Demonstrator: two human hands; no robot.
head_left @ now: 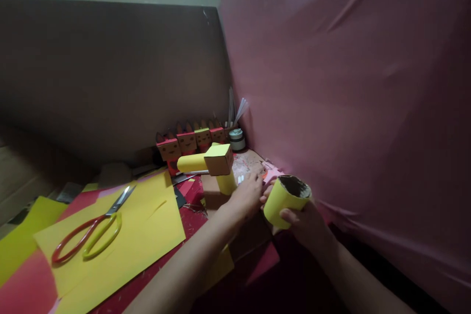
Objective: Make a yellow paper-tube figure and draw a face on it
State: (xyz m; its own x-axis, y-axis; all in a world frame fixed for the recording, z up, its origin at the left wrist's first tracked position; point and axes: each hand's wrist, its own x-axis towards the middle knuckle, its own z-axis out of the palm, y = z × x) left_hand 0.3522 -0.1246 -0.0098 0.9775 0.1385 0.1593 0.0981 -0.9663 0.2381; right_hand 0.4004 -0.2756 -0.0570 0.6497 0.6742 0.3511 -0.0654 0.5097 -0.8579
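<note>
My right hand (305, 223) grips a short cardboard tube (281, 206) wrapped in yellow paper, its hollow dark end tilted up toward me. Beside it, my left hand (250, 192) reaches low over the work surface with its fingers stretched forward and a little bent; I see nothing held in it. Small white pieces (241, 179) lie just past its fingers. Left of that hand stands a yellow paper tube (226, 183) with a small cardboard box (218, 161), yellow on top, over it. Another yellow tube (191, 162) lies sideways against this box.
Scissors (110, 213) with red and yellow handles lie on a yellow paper sheet (147, 225) at left. Several box-headed cardboard figures (187, 142) with pointed ears line the back. A lidded jar (237, 140) stands in the corner. Pink cloth (349, 108) hangs close on the right.
</note>
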